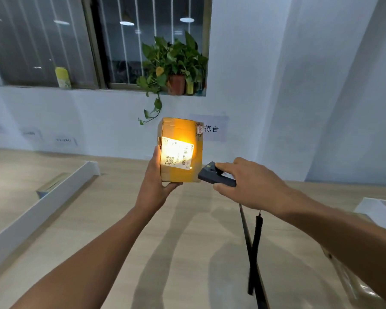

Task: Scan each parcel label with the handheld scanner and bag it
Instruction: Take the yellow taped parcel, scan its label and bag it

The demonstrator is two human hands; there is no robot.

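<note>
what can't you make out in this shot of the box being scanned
- Head view: label print, washed out by the scanner's light and too small to read.
- Head view: scanner's rear end, covered by the right hand.
- Head view: box's back and base, turned away and hidden by the left hand.
- Head view: white thing at the right edge, cut off by the frame.

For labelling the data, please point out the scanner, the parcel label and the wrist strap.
scanner (210,177), head view, dark top face.
parcel label (176,156), head view, lit middle.
wrist strap (257,230), head view, upper hanging part.
</note>
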